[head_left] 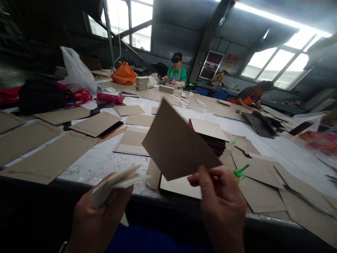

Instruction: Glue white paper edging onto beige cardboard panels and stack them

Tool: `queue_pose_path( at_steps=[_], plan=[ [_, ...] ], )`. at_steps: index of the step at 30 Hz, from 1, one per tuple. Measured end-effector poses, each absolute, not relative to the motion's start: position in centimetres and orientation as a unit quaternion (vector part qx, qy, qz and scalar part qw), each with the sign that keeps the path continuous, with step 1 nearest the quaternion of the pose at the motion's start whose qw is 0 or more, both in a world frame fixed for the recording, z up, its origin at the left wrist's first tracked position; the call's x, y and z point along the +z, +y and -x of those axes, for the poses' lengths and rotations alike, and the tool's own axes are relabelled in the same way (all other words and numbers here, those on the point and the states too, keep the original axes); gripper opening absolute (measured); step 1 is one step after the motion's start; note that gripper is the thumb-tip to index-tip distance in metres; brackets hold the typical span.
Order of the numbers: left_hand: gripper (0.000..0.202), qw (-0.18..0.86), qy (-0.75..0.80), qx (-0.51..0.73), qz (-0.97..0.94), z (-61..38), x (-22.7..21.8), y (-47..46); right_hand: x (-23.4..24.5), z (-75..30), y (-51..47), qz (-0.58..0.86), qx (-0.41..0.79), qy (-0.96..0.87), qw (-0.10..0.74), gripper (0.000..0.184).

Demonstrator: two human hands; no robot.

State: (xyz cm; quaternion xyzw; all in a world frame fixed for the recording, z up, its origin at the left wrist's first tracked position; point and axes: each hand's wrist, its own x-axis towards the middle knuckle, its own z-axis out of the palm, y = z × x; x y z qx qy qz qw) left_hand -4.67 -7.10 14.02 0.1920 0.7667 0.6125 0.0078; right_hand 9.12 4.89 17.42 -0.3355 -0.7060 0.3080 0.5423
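The right hand [221, 196] pinches a brown card [173, 144] near its right end, thumb and fingers closed together; the card slants up and leftward from the fingertips, most of it free of the hand; the left hand [101, 214] grips a bundle of pale slips [113, 188], which lies between thumb and fingers with blurred ends jutting past them; behind the card, a stack of covers [214, 140] with dark red edges sits on the white table [97, 165]; flat boards [52, 154] spread to the left, more boards [259, 193] to the right.
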Motion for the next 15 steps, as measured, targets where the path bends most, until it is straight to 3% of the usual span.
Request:
queue_pose_path(
  at_steps=[3, 5, 10, 15],
  plan=[
    [0.04, 0.143, 0.782, 0.588, -0.147, 5.0, 12.2, -5.7, 15.7, -12.4, 7.6, 0.391, 0.525, -0.504, 0.563, 0.022],
    [0.044, 0.215, 0.776, 0.569, -0.167, 5.1, 10.4, -4.7, 13.7, -13.7, 8.9, 0.403, 0.604, -0.403, 0.557, 0.032],
    [0.043, 0.295, 0.751, 0.544, -0.23, 4.4, 7.1, -2.1, 9.4, -14.8, 9.8, 0.452, 0.645, -0.291, 0.543, 0.038],
    [0.032, 0.261, 0.737, 0.536, -0.318, 4.4, 5.8, -0.9, 7.5, -14.6, 9.6, 0.464, 0.665, -0.24, 0.533, 0.033]
  ],
)
